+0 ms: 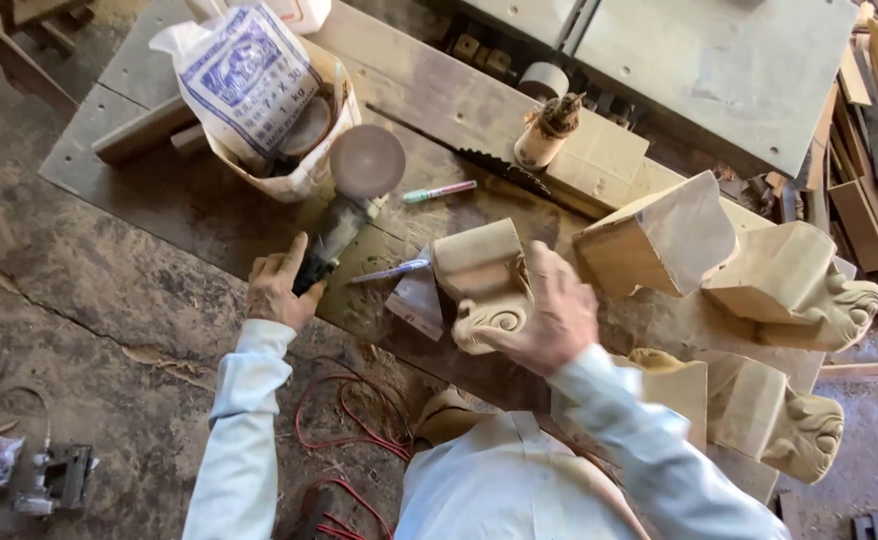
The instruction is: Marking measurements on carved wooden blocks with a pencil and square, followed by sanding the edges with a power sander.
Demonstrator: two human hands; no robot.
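The left hand (281,288) grips the angle grinder (344,205) on the bench (159,200); the right hand (549,310) clasps a carved wooden block (481,280).

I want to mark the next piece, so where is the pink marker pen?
In the head view the pink marker pen lies on the workbench just right of the sander's disc, above the carved block under the right hand.

Workshop: dusty concrete floor (79,300) lying cracked under daylight; worn wooden table (189,215) standing centre; scrap timber stack (874,150) leaning at right; red cable (349,420) trailing below.
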